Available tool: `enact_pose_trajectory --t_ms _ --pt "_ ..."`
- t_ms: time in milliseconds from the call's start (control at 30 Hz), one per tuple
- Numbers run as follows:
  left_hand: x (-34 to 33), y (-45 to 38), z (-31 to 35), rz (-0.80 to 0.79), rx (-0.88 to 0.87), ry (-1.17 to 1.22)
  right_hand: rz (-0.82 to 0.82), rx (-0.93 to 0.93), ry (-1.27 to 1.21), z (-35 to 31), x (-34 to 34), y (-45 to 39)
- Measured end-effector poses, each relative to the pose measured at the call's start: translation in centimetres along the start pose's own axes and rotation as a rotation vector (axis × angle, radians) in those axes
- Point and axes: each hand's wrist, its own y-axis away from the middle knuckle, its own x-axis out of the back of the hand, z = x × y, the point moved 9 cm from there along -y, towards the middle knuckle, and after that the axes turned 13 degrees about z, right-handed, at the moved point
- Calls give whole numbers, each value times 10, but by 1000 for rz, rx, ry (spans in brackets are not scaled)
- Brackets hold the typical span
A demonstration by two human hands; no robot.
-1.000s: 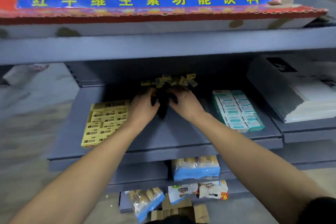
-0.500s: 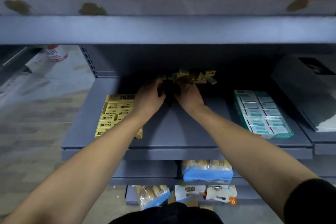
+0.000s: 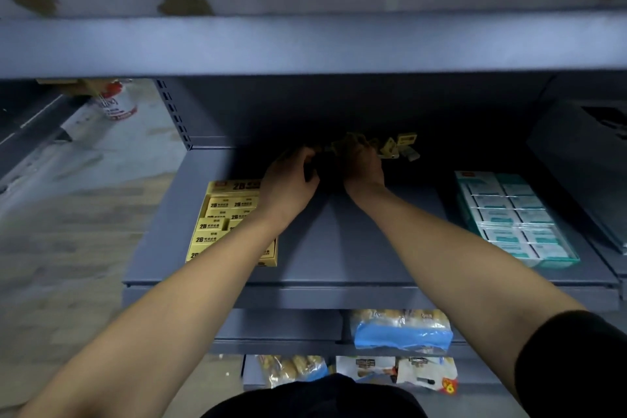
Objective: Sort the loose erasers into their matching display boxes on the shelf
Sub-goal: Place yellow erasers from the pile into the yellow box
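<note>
The loose erasers lie in a small jumbled heap at the dark back of the grey metal shelf, and both our hands are at that heap. Our right hand has its curled fingers in the pile, with most of the visible pieces spilling off to its right; our left hand is cupped just beside it on the left edge of the heap. It is too dark there for us to tell whether either hand actually holds a piece or is only raking. The pieces we can make out look like small, flat, yellow-wrapped blocks lying at all angles, so there is no common long axis to grip along. The matching yellow display box sits forward and to the left, partly under our left forearm, its long side running front to back, so we judge the left hand nearer for that drop. The teal display box, holding tidy rows of pale wrapped erasers, stands well apart to the right, nearer our right hand.
</note>
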Motion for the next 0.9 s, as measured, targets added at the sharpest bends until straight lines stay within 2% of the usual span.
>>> enact_pose_trajectory --t_ms 267,367,633,767,900 --pt "-3 1 0 -29 -5 2 -28 -20 -267 11 14 30" --pt "-6 3 5 -57 -24 10 -1 92 -318 -1 30 41" --pt "-7 19 21 -61 -69 50 67 215 -398 -7 67 68" --pt "-6 27 24 -59 -72 100 67 186 -438 -1 72 78" --pt "0 35 33 -87 -72 243 19 -23 -578 13 71 82"
